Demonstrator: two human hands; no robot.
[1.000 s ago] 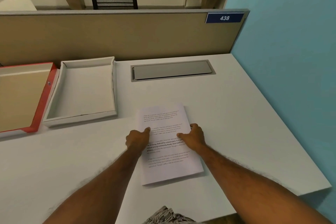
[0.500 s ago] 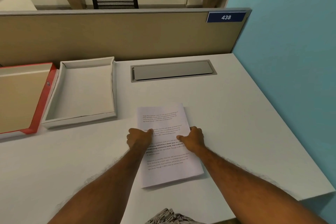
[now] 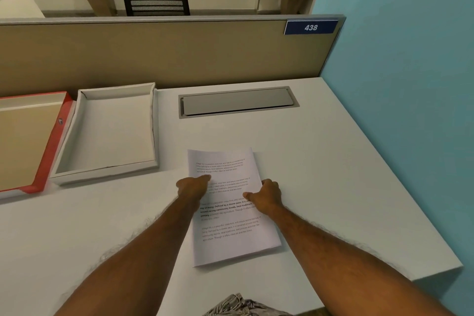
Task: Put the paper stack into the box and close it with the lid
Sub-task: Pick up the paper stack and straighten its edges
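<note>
The paper stack (image 3: 230,208) lies flat right of the box (image 3: 107,133), gripped at its sides by left hand (image 3: 193,185) and right hand (image 3: 265,195).

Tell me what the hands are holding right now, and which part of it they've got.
The paper stack, by its two long side edges near mid-length: left hand on the left edge, right hand on the right. It still lies on the desk.
</note>
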